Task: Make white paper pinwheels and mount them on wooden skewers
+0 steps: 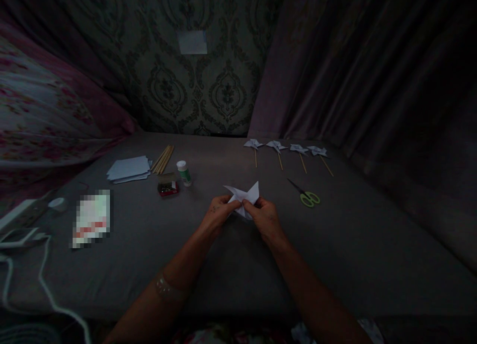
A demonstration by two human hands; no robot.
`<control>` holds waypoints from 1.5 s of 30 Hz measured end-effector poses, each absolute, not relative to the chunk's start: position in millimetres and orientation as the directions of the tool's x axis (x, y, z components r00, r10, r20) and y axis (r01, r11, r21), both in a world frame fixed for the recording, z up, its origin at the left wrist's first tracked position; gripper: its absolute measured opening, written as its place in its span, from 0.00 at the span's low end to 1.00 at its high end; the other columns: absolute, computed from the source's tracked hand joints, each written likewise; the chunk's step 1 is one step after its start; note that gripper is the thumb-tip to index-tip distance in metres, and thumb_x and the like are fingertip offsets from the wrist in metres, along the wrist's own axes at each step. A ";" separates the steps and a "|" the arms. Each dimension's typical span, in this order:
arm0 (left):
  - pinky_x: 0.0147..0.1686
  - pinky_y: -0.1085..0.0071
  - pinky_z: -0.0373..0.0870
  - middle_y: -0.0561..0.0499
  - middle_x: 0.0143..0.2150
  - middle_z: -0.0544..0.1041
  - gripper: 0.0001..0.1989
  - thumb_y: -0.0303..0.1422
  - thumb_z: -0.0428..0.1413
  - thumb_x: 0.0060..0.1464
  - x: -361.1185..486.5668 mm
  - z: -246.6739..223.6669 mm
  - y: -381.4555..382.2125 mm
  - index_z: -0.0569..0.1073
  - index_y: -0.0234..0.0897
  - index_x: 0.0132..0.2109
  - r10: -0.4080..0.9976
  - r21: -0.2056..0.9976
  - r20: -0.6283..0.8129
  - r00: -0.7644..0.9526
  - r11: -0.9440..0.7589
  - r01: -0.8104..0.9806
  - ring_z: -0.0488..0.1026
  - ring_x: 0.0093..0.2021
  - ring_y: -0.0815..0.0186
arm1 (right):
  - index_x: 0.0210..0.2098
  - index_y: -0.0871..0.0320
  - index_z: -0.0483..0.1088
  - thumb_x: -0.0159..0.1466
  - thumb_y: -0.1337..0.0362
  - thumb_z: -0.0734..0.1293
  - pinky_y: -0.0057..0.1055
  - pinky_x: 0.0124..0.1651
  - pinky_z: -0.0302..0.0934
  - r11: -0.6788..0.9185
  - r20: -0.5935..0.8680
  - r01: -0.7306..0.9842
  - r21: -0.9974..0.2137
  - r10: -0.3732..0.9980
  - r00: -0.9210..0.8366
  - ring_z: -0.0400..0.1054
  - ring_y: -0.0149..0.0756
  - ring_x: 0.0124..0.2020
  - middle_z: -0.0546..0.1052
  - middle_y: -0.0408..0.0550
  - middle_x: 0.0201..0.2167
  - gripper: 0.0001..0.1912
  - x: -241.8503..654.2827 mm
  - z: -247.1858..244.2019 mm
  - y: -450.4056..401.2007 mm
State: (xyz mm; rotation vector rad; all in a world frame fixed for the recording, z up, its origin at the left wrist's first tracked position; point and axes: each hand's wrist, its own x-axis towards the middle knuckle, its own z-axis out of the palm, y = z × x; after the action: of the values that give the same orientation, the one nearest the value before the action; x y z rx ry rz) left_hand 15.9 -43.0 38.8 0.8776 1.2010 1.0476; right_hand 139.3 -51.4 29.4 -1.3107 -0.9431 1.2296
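Observation:
A white folded paper pinwheel (250,194) with pointed blades is held between both hands, above the middle of the grey surface. My left hand (220,211) pinches its left side, the thumb lying near the centre. From the right, my right hand (264,214) grips it with the thumb pressed by the centre too. The two thumb tips nearly meet. The fingers behind the paper are mostly hidden. No stick shows on this pinwheel.
Several stick-mounted pinwheels (276,146) lie at the back right, green-handled scissors (309,198) nearer. Left are a paper stack (128,169), sticks (163,160), a glue bottle (184,173), a small red box (168,188), a white cap (57,204) and a white cable (46,284).

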 end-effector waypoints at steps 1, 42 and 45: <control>0.23 0.73 0.60 0.47 0.23 0.76 0.06 0.30 0.61 0.37 16.6 38.7 -43.1 0.78 0.30 0.26 0.955 0.943 -0.295 0.039 0.297 -0.153 0.68 0.21 0.68 | 0.31 0.61 0.74 0.45 0.58 0.70 0.32 0.36 0.64 -0.141 -0.158 -0.113 -0.983 0.974 0.160 0.72 0.37 0.31 0.79 0.48 0.30 0.16 138.9 29.7 -51.4; 0.20 0.75 0.64 0.52 0.20 0.71 0.03 0.24 0.53 0.50 -168.6 30.5 -77.4 0.69 0.33 0.30 0.814 0.222 -0.531 -0.235 -0.134 -0.966 0.68 0.19 0.70 | 0.44 0.56 0.74 0.65 0.66 0.57 0.28 0.45 0.61 0.610 0.042 0.776 -0.161 0.790 -0.612 0.70 0.39 0.48 0.76 0.52 0.47 0.15 -60.9 56.0 20.2; 0.20 0.74 0.63 0.52 0.20 0.72 0.03 0.25 0.53 0.51 -169.1 28.7 -76.4 0.69 0.33 0.30 0.816 0.224 -0.526 -0.240 -0.139 -0.965 0.68 0.19 0.70 | 0.43 0.58 0.74 0.65 0.68 0.57 0.30 0.45 0.61 0.628 -0.008 0.772 -0.096 0.775 -0.632 0.70 0.41 0.49 0.76 0.55 0.47 0.15 -74.2 59.6 22.0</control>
State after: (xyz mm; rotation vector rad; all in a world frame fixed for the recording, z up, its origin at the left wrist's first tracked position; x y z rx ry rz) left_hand -169.1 -76.4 28.7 -0.3257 0.6137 1.7185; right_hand -74.2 22.0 59.6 -1.3329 -2.8036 0.1399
